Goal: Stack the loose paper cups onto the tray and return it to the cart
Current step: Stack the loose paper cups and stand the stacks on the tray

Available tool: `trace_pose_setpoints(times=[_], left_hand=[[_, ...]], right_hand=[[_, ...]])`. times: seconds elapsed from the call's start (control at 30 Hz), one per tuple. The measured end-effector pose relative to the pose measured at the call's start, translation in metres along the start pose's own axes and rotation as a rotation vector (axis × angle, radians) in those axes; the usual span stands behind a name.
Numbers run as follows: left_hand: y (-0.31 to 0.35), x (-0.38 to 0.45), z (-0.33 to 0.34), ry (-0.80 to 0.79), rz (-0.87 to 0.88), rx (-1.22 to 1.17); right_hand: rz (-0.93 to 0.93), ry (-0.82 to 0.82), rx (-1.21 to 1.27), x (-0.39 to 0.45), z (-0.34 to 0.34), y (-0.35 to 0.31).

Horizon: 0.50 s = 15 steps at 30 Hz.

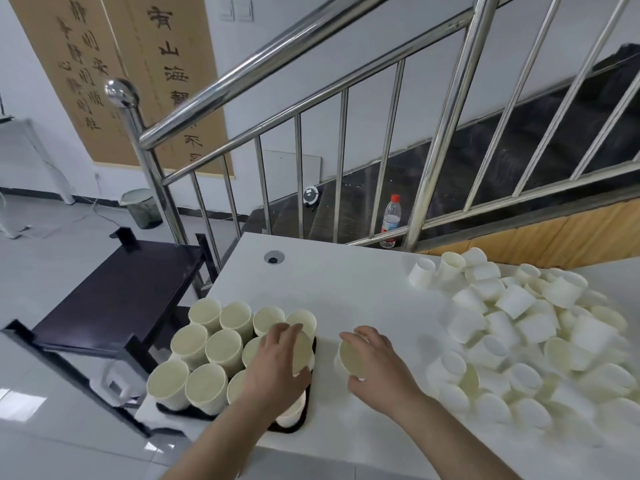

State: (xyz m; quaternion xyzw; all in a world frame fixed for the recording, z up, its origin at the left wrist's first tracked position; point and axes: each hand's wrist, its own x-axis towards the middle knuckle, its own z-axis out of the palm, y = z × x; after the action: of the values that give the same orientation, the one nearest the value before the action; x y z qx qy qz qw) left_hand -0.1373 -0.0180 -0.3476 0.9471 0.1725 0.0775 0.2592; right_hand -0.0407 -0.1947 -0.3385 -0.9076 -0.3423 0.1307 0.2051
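A black tray [301, 422] lies at the near left corner of the white table [346, 282], filled with several upright stacks of cream paper cups [221, 344]. My left hand [277, 365] is over the tray's right side and grips a paper cup [302, 351] tilted on its side. Just right of the tray, my right hand [375, 362] holds another paper cup [351, 356] above the table, its mouth turned toward me. A big heap of loose cups [519, 337] covers the table's right half.
A dark cart [114, 299] stands left of the table, lower than its top. A steel stair railing [311, 84] runs behind the table. A water bottle [391, 220] stands on the stairs, and a bin [142, 207] on the floor beyond.
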Motion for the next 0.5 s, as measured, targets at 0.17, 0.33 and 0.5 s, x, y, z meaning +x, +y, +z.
trace_pose_setpoints(times=[0.17, 0.33, 0.5], left_hand=[[-0.043, 0.01, -0.019, -0.019, -0.029, 0.035], [-0.074, 0.027, -0.028, -0.067, -0.028, 0.047], [-0.087, 0.039, -0.029, -0.134, 0.001, 0.077]], right_hand=[[0.017, -0.02, 0.01, 0.025, 0.016, -0.034], [0.048, -0.021, 0.022, 0.05, 0.033, -0.059], [0.086, -0.047, 0.022, 0.064, 0.047, -0.068]])
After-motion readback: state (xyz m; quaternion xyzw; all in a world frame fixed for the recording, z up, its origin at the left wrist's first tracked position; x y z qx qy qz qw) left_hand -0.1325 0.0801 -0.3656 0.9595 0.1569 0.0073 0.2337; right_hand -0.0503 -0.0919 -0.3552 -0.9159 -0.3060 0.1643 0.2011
